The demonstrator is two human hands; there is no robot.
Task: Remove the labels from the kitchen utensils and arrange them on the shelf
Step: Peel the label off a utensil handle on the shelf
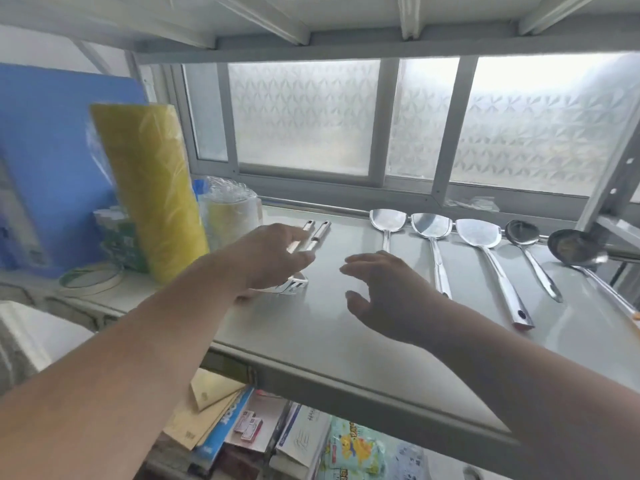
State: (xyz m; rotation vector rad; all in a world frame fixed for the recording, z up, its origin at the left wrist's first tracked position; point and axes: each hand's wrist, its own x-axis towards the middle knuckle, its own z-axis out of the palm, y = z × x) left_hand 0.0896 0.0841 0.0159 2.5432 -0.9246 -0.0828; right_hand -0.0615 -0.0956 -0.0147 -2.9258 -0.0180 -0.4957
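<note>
Head view: two slotted turners (313,237) are laid flat under the left hand (273,258), while the right hand (384,289) is kept loose and empty, to be lined up beside the spatulas (433,223) past it.

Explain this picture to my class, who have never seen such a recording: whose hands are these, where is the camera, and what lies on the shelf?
There is no machine: a person wears one camera on the head, looking forward and down. The left hand lies over two slotted turners whose handle ends point toward the frosted window; whether it grips them is unclear. The right hand hovers open, holding nothing. On the grey shelf to the right lie three flat spatulas and two ladles, side by side. A yellow wrapped roll stands at the left.
</note>
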